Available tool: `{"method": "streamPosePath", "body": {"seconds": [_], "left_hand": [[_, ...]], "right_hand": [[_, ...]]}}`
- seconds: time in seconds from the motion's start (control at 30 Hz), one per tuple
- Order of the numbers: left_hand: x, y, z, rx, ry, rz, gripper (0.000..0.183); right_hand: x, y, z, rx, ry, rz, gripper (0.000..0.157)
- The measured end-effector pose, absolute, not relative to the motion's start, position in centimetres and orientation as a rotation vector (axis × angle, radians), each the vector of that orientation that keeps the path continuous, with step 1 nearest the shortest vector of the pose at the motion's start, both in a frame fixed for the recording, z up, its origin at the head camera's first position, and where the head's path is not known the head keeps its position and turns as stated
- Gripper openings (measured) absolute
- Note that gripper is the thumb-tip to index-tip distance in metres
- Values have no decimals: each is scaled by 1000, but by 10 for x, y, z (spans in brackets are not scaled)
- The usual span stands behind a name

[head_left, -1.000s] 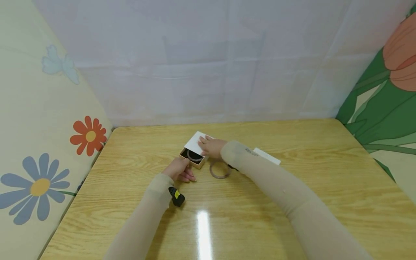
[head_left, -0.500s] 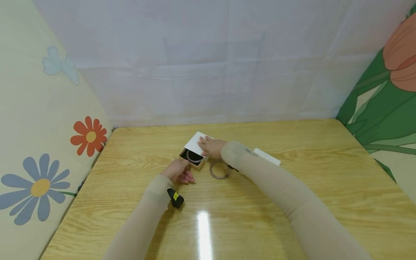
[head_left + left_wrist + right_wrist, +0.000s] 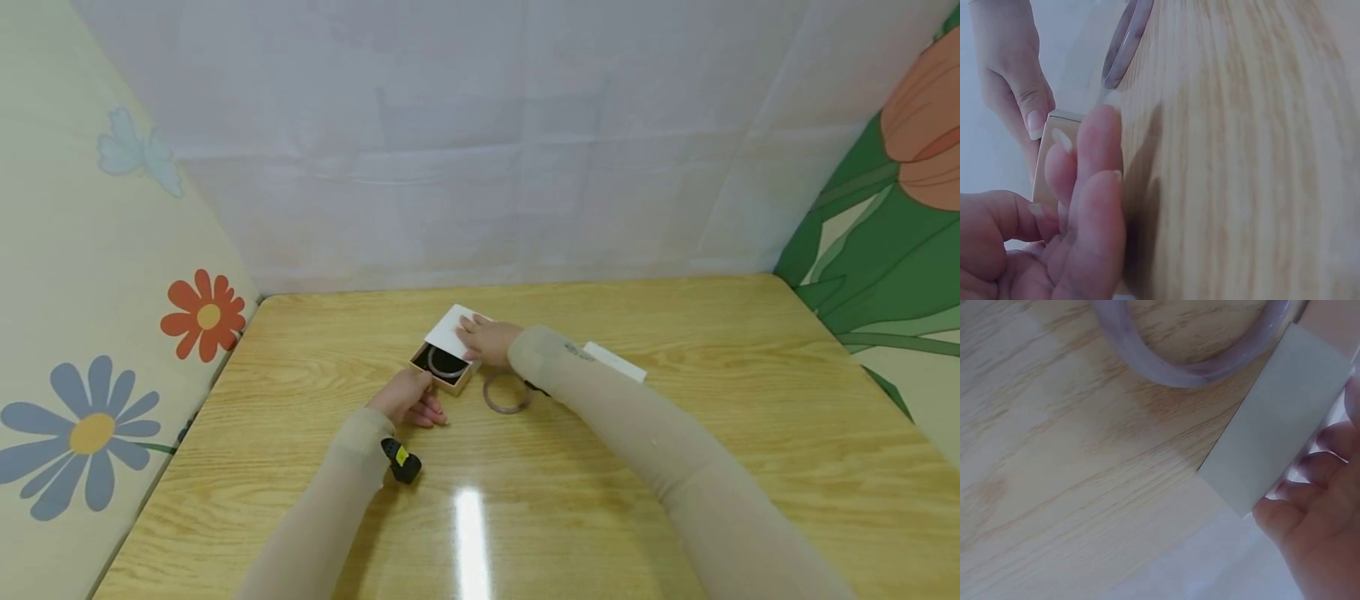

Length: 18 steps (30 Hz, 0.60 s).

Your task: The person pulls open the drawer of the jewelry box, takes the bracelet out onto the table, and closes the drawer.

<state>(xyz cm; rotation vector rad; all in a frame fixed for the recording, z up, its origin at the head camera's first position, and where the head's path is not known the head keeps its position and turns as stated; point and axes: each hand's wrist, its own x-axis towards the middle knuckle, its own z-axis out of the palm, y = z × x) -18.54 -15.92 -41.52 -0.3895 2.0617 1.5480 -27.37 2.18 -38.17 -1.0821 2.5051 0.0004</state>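
Note:
A small white-sleeved box [image 3: 446,331] stands on the table, its tan drawer [image 3: 452,387] partly pulled out toward me. Inside the drawer's black interior lies a bangle [image 3: 447,377]. With thumb and forefinger my left hand [image 3: 408,396] pinches at the drawer's front end; the other fingers extend beside it. My right hand [image 3: 489,340] rests on the sleeve's top with fingers spread. On the table to the right of the drawer lies a second, pale purple-grey bangle [image 3: 1179,375], apart from both hands.
A flat white piece [image 3: 618,363] lies to the right, partly hidden behind my right forearm. The wooden table [image 3: 337,333] ends at a pale cloth backdrop [image 3: 465,167]. Painted flower panels [image 3: 97,333] flank the table.
My left hand has drawn slightly toward me and left, and the drawer has slid a little farther out of the sleeve, showing more of the bangle. The right hand stays in place.

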Motion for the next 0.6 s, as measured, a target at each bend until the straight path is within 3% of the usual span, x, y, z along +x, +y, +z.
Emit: {"method": "streamPosePath", "body": {"seconds": [0.6], "left_hand": [[-180, -164, -416, -381, 2058, 1552, 22]], "right_hand": [[-270, 22, -378, -1090, 2496, -7, 60]]}}
